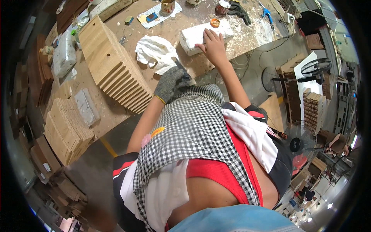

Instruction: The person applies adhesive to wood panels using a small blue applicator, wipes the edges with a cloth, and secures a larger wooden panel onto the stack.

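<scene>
My left hand (169,84), in a grey knit glove, is closed at the table's front edge against the checked apron. A dark, narrow, flat piece (181,68) sticks out of its grip; I cannot make out its kind. Just beyond that hand lies a crumpled white cloth (154,52). My bare right hand (212,45) rests with fingers stretched out on a white wrapped block (190,40). On the same block, beyond the fingertips, sits a small orange round lid or tub (215,23).
A row of notched wooden boards (112,63) stands left of the cloth, with another board stack (67,127) nearer. Opened cans (167,5), a dark glove (240,13) and a blue air gun (267,14) lie at the back. A fan (315,71) stands to the right.
</scene>
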Available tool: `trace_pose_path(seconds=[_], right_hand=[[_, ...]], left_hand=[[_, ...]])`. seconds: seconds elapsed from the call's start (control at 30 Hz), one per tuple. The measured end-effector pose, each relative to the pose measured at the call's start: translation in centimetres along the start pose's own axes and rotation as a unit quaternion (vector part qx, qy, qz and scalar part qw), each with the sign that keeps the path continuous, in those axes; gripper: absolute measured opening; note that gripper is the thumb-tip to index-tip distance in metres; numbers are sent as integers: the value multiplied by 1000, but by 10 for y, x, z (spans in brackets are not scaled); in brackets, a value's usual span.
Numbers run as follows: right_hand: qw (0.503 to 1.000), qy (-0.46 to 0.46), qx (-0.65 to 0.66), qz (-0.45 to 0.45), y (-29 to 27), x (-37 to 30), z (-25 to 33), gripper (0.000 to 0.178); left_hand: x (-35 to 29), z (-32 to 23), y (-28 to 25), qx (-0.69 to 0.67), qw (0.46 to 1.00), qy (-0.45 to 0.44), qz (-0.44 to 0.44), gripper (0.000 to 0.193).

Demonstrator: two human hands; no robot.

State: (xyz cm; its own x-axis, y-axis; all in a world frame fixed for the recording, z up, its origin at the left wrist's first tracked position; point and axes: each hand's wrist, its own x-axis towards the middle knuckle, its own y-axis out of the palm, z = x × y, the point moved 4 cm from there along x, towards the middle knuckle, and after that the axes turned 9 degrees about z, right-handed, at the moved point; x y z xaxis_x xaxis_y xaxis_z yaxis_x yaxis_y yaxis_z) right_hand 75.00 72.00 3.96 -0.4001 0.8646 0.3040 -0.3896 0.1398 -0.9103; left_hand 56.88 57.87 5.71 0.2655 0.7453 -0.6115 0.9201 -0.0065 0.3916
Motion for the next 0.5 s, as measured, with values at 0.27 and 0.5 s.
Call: trace_pose_path(seconds=[0.27,0.5], right_hand=[[991,-62,109,36,20,-15,15,15],[926,-11,202,320,79,-123,72,20]], left_hand=[[16,34,-43,325,938,-105,57,33],[17,89,-73,656,738,151,50,33]])
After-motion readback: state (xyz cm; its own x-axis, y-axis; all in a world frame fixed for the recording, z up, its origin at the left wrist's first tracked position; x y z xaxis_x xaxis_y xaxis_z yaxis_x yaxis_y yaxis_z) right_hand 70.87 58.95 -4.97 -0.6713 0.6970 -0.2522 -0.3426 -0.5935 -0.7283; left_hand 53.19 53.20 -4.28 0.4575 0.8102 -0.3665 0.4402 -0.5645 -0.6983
